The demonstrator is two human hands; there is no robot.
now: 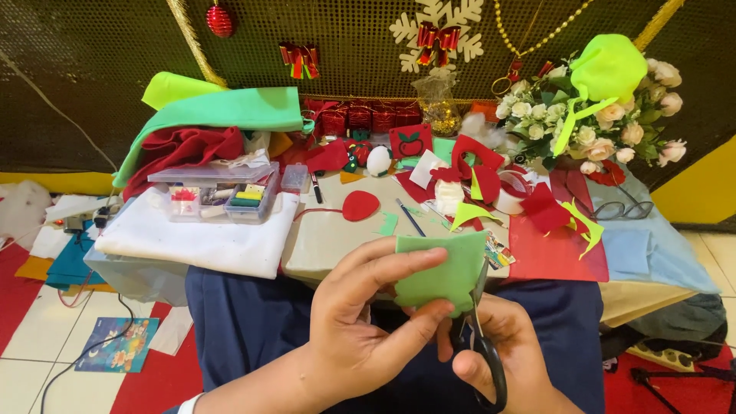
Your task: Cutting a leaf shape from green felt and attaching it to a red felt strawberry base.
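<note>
Two hands low in frame, over the lap, near the table edge. Left hand (pixel 360 322) pinches a green felt piece (pixel 441 272) between thumb and fingers. Right hand (pixel 506 349) grips black-handled scissors (pixel 483 337), blades up against felt's right edge. Clear bead box (pixel 218 192) sits on white cloth (pixel 199 238) behind.

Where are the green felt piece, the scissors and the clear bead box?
green felt piece (pixel 443 272), head view, middle of its face
scissors (pixel 491 368), head view, black handle loop
clear bead box (pixel 218 192), head view, front wall
</note>
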